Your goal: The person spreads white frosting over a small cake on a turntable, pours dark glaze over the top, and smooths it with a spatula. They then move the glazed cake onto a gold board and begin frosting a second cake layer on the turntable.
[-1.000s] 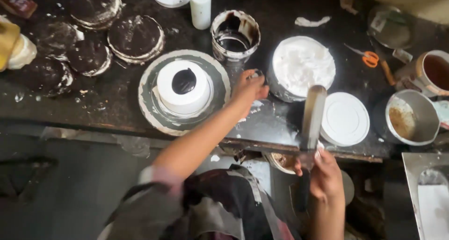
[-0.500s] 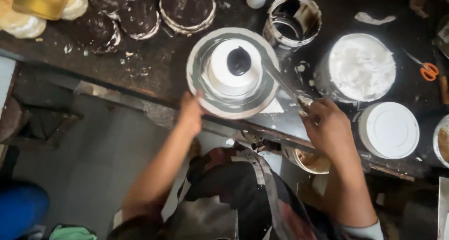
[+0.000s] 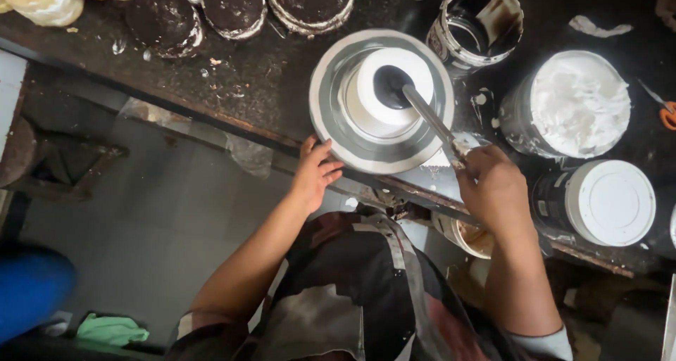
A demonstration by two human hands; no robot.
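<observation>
Your left hand [image 3: 315, 172] rests with fingers spread on the near rim of the turntable [image 3: 331, 118] at the bench [image 3: 260, 86] edge. Your right hand [image 3: 493, 188] is clamped on a spatula [image 3: 429, 116], its blade laid against the white cake [image 3: 377, 93] on the turntable. Beyond stands a cream bucket [image 3: 572, 104].

Smooth white-iced cake [image 3: 377, 104], metal spatula [image 3: 428, 115]

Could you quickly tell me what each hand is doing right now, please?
Left hand: open, fingers on the turntable rim.
Right hand: closed on the spatula, its blade tip at the cake top.
</observation>
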